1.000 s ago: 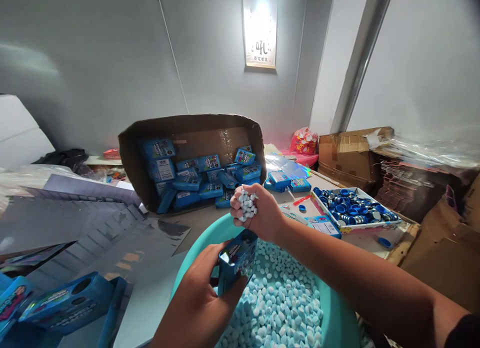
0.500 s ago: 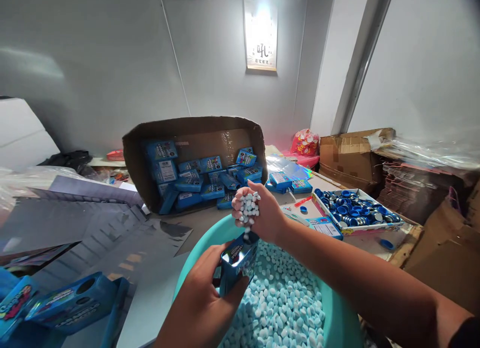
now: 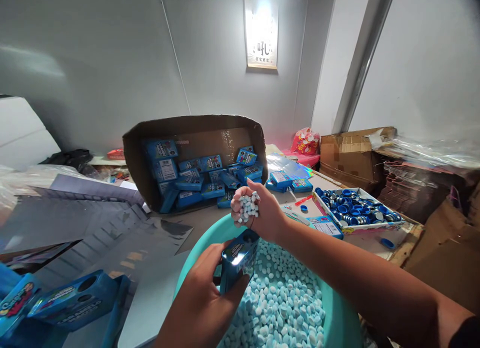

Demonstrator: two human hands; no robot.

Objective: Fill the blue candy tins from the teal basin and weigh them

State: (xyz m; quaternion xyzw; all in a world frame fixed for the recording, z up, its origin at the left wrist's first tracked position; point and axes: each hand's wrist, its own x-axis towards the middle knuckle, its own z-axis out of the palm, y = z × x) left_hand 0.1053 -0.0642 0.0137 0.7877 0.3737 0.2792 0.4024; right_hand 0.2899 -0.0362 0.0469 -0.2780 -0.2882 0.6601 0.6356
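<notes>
My left hand (image 3: 208, 288) grips a blue rectangular tin (image 3: 237, 260) with printed sides, tilted over a turquoise tub (image 3: 198, 243). Just above the tin's upper end is my right hand (image 3: 258, 210), its fingers curled round a handful of pale blue and white candies (image 3: 247, 208). The hand's lower edge meets or nearly meets the tin; its opening is mostly hidden there. Below both hands, many loose candies of the same kind fill the tub.
Behind the tub, a cardboard box (image 3: 204, 122) lies on its side with several blue tins. A tray (image 3: 360, 230) of blue caps stands at right. More tins (image 3: 90, 298) sit at lower left beside paper sheets (image 3: 142, 258). Cardboard (image 3: 348, 158) is stacked at far right.
Half a second ago a few candies hung below my right hand at the tin's opening; now none show there. Both hands have barely moved.
</notes>
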